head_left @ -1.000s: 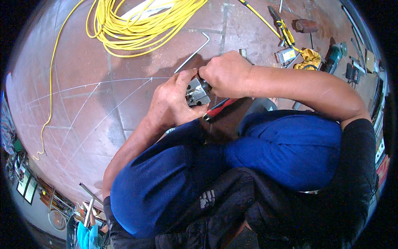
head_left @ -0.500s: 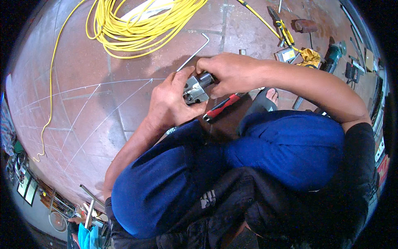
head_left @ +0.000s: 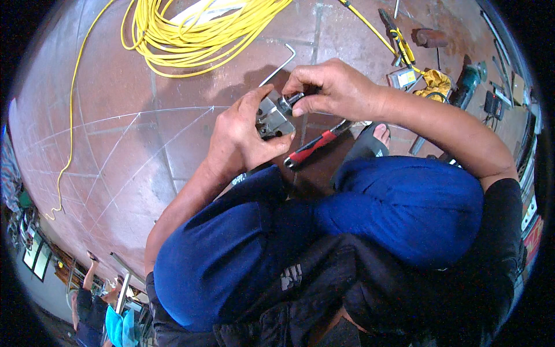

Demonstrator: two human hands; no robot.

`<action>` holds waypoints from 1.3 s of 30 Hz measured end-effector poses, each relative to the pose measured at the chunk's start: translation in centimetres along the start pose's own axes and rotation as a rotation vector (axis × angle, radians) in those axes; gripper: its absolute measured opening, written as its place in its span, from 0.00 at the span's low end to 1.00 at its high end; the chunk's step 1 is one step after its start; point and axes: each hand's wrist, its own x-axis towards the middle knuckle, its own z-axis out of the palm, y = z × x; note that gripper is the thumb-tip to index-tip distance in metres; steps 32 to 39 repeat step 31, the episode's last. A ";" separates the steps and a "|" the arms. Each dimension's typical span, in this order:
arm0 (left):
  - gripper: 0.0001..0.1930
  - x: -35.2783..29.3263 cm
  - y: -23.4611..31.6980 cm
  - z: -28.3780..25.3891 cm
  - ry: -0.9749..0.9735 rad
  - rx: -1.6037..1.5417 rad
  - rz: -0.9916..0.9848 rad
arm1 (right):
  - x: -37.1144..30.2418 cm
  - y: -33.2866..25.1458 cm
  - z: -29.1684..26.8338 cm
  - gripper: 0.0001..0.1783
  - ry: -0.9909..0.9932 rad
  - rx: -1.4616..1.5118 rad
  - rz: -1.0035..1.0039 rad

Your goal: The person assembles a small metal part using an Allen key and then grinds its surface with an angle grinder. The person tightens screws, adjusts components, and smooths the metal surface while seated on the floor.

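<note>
My left hand is closed round a grey metal block with holes in its near face. Thumb and fingers press on opposite sides of the block. At its upper right side, my right hand pinches a dark cylindrical metal piece. The cylinder's end lies against or just beside the block; I cannot tell whether it sits inside. A silver hex key with a bent end lies on the floor beyond my left fingers. Below the right hand is a tool with a red and black handle.
Coiled yellow cable lies on the tiled floor at the far left. At the far right are yellow-handled pliers, a rusty cylinder, yellow cloth and a green angle grinder. Another person is at lower left.
My right hand has lifted slightly and its grip has turned, with fingertips now at the dark cylinder's outer end. My left hand keeps its hold. Another person has come into view at lower left.
</note>
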 end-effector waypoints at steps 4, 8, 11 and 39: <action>0.42 0.0 -0.1 0.0 -0.039 -0.023 -0.042 | 0.4 0.4 -0.7 0.13 -0.038 0.076 -0.033; 0.46 0.1 -0.3 0.4 -0.071 -0.019 -0.061 | 0.4 0.1 -0.3 0.12 -0.040 0.049 -0.020; 0.46 0.0 -0.3 0.6 -0.043 -0.005 -0.035 | 0.6 -0.2 0.2 0.12 -0.036 0.074 -0.018; 0.41 0.4 0.3 0.0 -0.057 -0.023 -0.047 | 0.5 0.3 -1.5 0.11 -0.134 0.166 0.027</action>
